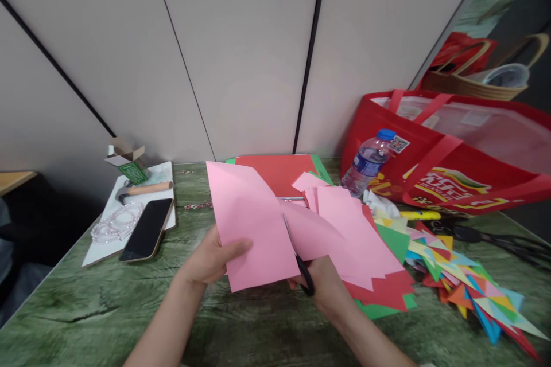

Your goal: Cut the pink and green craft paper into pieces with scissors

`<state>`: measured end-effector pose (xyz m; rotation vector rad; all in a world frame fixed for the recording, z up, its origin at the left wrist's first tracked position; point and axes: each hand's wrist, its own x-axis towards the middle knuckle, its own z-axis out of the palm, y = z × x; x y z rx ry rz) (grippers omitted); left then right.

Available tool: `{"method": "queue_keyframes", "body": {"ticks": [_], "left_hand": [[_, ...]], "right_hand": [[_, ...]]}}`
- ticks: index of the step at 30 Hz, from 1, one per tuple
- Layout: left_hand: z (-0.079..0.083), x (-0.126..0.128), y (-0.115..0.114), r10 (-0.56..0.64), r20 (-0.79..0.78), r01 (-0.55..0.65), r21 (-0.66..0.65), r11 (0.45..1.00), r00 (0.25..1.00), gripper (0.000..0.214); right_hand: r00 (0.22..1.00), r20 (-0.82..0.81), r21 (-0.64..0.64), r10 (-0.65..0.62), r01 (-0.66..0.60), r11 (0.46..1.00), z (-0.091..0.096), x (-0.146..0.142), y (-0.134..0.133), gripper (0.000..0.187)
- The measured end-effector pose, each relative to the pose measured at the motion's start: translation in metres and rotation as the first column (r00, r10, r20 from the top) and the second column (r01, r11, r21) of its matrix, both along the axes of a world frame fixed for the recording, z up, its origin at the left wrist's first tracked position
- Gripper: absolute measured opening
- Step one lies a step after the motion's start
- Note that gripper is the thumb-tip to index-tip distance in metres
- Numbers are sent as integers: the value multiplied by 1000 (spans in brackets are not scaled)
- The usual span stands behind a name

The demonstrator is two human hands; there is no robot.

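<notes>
With the sheet as the centre and the wall at twelve, the two hands come in over the counter (pixel 249 332) from the near side. The left hand (pixel 215 252), at seven, pinches the pink sheet (pixel 249 223) by its near left part, thumb on top and fingers hidden beneath, probably to keep it taut against the blades. The right hand (pixel 321 281), at five, is curled round the handles of the scissors (pixel 305 272); how far its fingers are closed I cannot tell. The blades point toward eleven, between the broad left panel and a curling right flap; the sheet is raised, likely so that the lower blade has room.

At three, a pink stack (pixel 344 223) lies over red and green paper, seemingly within easy reach of the right hand. At four lie the folded pieces (pixel 473 287), perhaps set aside clear of the cutting. At nine, the phone (pixel 147 230) rests partly on a white board (pixel 103 241) with beads (pixel 118 222), a hammer (pixel 150 188) and an open box (pixel 133 169), out of the way.

Farther off, at two, the bottle (pixel 365 166) tilts before the red bag (pixel 396 149), which it appears to lean on. The wall (pixel 241 57) closes the far side.
</notes>
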<state>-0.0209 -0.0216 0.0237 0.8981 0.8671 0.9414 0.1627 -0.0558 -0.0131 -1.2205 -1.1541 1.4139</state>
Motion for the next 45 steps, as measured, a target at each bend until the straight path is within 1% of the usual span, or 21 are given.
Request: {"method": "queue_keyframes", "body": {"ticks": [10,13,15,17,19,21,23,25,27,29,32,36,39,42,43,44,45], "left_hand": [[0,0,-1,0,2,0,4,1000,1000,34],[-2,-1,-1,0,-1,0,-3,1000,1000,34],[-3,-1,0,6,0,-6,-7,1000,1000,33],[-4,-1,1,8,0,-8,-9,1000,1000,33],[-5,0,2,3,4,-3,-15,1000,1000,32],[-6,-1,3,3,16,-2,-19,1000,1000,33],[-6,-3,5,5,29,-4,-20,1000,1000,32],[-6,-6,6,26,39,-25,-13,1000,999,31],[-6,-9,9,61,50,-61,-3,998,997,32],[-6,-11,12,95,56,-95,9,995,994,34],[-5,-11,17,137,39,-137,12,990,990,35],[-5,-10,21,178,14,-178,-36,983,984,33],[-7,-11,22,117,14,-115,-98,988,993,35],[-8,-14,23,45,-7,-46,-157,986,999,34],[-9,-14,23,35,-24,-38,-170,985,999,33],[-10,-15,24,27,-43,-35,-179,983,999,32],[-10,-14,24,20,-57,-30,-187,982,998,32]], "right_hand": [[998,-56,-34,-22,20,999,-1,-2,1,13],[999,-53,-32,0,-1,1000,-1,-2,1,17],[999,-44,-32,-10,8,999,0,-2,2,17],[999,-36,-27,-37,36,999,-1,-2,4,12],[997,-24,-24,-72,71,997,-3,-2,6,3],[995,-23,-29,-94,94,995,-6,-1,8,9],[990,-61,-57,-126,122,991,-10,2,11,14],[980,-113,-89,-163,153,984,-13,5,13,21],[978,-113,-97,-177,167,981,-15,7,15,31],[986,-82,-92,-142,134,987,-16,8,14,35],[998,-50,-81,-36,32,996,-17,6,13,35],[997,-52,-50,51,-54,997,-17,5,14,36],[988,-73,-31,133,-136,990,-16,5,13,33],[966,-100,-16,238,-240,971,-15,3,9,32],[961,-118,-6,251,-253,967,-15,2,8,31],[962,-139,7,237,-238,971,-15,1,8,31],[968,-162,22,190,-189,982,-16,1,8,31]]}}
